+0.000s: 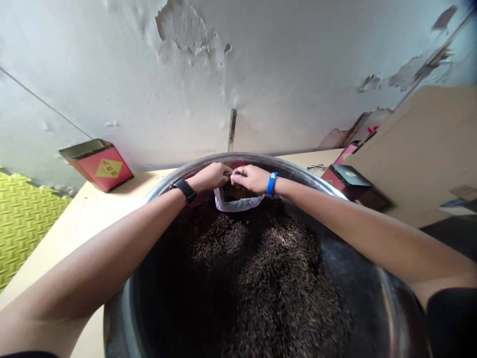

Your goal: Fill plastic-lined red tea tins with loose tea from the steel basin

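My left hand (pixel 213 176), with a black watch at its wrist, and my right hand (pixel 254 178), with a blue wristband, meet near the far rim of a large metal basin (pixel 257 158). The fingers of both are closed and pinched together over a thin dark strip I cannot make out. Just below them, the clear edge of a plastic bag (pixel 240 205) hangs out with its mouth open. Behind my hands shows a small patch of a red tin (pixel 236 163), mostly hidden. Loose dark tea leaves (pixel 283 268) lie heaped in the basin.
A red tea tin (pixel 112 169) with a yellow label stands left on the pale table (pixel 70 233). Another dark red tin (pixel 346 181) stands right, near glasses (pixel 316 167) and a cardboard sheet (pixel 421 149). A peeling wall (pixel 279 74) rises behind; yellow matting (pixel 30 214) lies left.
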Tool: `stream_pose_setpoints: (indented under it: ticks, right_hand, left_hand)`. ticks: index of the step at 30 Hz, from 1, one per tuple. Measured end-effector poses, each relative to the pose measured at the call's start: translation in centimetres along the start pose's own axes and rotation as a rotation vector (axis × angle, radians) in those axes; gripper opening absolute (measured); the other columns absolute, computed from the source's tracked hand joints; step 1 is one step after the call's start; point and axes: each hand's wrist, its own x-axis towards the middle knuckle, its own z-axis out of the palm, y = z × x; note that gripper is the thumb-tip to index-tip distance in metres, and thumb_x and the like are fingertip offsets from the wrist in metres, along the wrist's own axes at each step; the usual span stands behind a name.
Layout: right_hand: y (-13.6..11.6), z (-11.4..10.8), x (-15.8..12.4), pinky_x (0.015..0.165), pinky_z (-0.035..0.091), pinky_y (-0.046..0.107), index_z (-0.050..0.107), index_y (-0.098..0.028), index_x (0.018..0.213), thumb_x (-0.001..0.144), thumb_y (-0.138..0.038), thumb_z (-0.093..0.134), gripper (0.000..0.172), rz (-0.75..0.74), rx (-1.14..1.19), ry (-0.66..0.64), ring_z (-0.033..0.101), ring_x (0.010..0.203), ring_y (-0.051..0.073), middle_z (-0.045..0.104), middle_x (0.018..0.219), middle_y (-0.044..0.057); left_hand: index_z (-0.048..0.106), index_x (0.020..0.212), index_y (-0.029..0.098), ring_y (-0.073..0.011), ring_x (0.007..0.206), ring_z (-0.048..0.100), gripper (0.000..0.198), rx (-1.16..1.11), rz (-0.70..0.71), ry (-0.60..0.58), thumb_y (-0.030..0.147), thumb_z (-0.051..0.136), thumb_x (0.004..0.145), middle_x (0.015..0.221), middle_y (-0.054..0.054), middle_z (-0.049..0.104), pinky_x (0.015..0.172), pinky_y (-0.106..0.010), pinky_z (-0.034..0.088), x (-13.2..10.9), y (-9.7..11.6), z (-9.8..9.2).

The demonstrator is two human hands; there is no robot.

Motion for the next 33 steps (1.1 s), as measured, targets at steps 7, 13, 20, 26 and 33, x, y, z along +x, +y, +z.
stream_pose_setpoints:
  ticks: [7,13,20,26,33]
  right_hand:
    - [-0.6,0.4,-3.4,0.083,0.041,0.03,0.062,-0.015,0.095,0.085,-0.021,0.04,0.025,-0.216,-0.408,0.091,0.058,0.087,0.015,0.065,0.094,0.006]
    - [1.1,6.5,-7.6,0.096,0.037,0.037,0.053,-0.014,0.12,0.077,-0.046,0.054,0.054,-0.353,-0.303,-0.779,0.045,0.116,0.028,0.047,0.128,0.016]
    - [5.0,12.3,-9.4,0.066,0.048,0.051,0.049,-0.018,0.121,0.038,-0.06,0.069,0.095,-0.351,-0.491,-0.946,0.055,0.097,0.043,0.048,0.122,0.024]
    - [2.6,11.8,-9.7,0.041,0.036,0.032,0.053,-0.029,0.109,0.052,-0.053,0.063,0.063,-0.359,-0.6,-1.087,0.063,0.067,0.028,0.065,0.09,0.011]
    - [0.6,7.2,-7.8,0.055,0.038,0.028,0.057,-0.023,0.108,0.066,-0.048,0.059,0.049,-0.384,-0.633,-0.692,0.061,0.072,0.021,0.064,0.087,0.007]
  left_hand:
    - [0.067,0.091,0.017,-0.0119,0.061,0.051,0.03,-0.033,-0.074,-0.03,0.027,0.043,0.077,0.077,-0.003,0.067,0.055,-0.022,0.035,0.2,-1.0,-0.1]
    - [0.065,0.101,0.021,-0.0119,0.067,0.054,0.031,-0.004,0.0,-0.086,0.032,0.047,0.078,0.085,-0.002,0.067,0.061,-0.022,0.036,0.3,-0.8,-0.6]
    - [0.063,0.106,0.023,-0.0133,0.076,0.056,0.032,-0.083,0.034,-0.17,0.031,0.05,0.078,0.098,-0.003,0.067,0.065,-0.023,0.038,0.2,0.1,-1.1]
    - [0.063,0.106,0.023,-0.0128,0.072,0.055,0.033,-0.064,0.025,-0.172,0.028,0.05,0.076,0.094,-0.002,0.067,0.062,-0.023,0.036,0.3,0.5,-0.8]
    - [0.064,0.104,0.021,-0.0116,0.071,0.054,0.032,-0.014,-0.005,-0.161,0.031,0.05,0.077,0.092,-0.002,0.067,0.061,-0.022,0.034,0.4,0.5,-0.7]
